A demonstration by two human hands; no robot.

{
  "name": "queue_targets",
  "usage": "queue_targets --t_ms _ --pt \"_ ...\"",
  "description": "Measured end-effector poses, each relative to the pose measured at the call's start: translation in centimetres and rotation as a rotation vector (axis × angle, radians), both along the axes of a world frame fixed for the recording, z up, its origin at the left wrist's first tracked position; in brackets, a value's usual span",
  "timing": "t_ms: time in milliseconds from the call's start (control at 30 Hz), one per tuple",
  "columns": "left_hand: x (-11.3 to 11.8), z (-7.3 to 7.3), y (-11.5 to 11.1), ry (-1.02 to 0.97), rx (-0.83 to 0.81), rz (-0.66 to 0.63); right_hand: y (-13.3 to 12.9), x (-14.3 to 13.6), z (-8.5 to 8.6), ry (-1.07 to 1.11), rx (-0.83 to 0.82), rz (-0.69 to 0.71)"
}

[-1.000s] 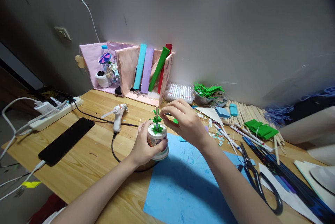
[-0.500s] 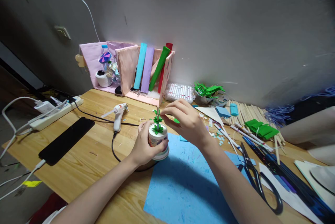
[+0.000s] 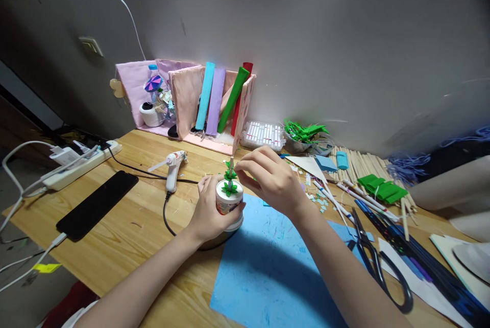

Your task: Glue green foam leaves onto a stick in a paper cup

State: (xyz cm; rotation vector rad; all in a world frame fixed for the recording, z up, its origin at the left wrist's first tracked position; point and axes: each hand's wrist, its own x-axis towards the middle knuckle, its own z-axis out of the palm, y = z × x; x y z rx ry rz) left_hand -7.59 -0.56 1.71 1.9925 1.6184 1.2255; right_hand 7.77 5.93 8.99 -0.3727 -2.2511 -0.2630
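Observation:
My left hand (image 3: 211, 211) is wrapped round a white cup (image 3: 228, 204) with a coloured band on its side, holding it above the edge of the blue sheet. Out of the cup's flat white top rises a thin stick (image 3: 231, 168). Green leaves (image 3: 229, 188) are set round it in a lower ring and a smaller upper one. My right hand (image 3: 272, 180) reaches in from the right with bent fingers, its fingertips closed at an upper green leaf beside the stick. The fingertips partly hide that leaf.
A hot glue gun (image 3: 174, 169) stands left of the cup, its cable looping beneath. Further left lie a phone (image 3: 97, 205) and a power strip (image 3: 82, 167). Scissors (image 3: 377, 261) and pens lie right of the blue sheet (image 3: 264, 277). Behind stands a pink box (image 3: 184, 106) with paper rolls.
The cup and my left hand have shifted slightly to the left and tilted a little. My right hand keeps nearly the same place at the upper leaves.

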Motion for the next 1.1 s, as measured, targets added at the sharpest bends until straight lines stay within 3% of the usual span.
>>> queue_targets --t_ms 167,300,467,600,700,933,1100 --pt "-0.1 0.1 0.1 -0.037 -0.014 0.046 0.0 0.3 0.4 0.074 -0.09 0.046" --pt "-0.5 -0.1 0.7 -0.301 -0.099 0.118 1.4 0.5 -0.3 0.202 -0.226 -0.009" --pt "-1.7 -0.2 1.8 -0.427 -0.034 0.267 4.5 -0.4 -5.6 -0.009 -0.496 -0.272" --pt "-2.4 -0.2 2.1 -0.407 -0.008 0.317 5.6 -1.8 -10.2 -0.131 -0.562 -0.313" --pt "-2.6 -0.2 2.1 -0.383 -0.022 0.338 5.6 -2.8 -11.9 -0.175 -0.599 -0.336" --pt "-2.3 -0.9 2.3 -0.389 -0.073 0.358 6.5 -4.4 -12.0 -0.169 -0.699 -0.43" --pt "-2.0 -1.2 2.3 -0.392 -0.114 0.345 7.1 -4.4 -12.1 -0.152 -0.764 -0.424"
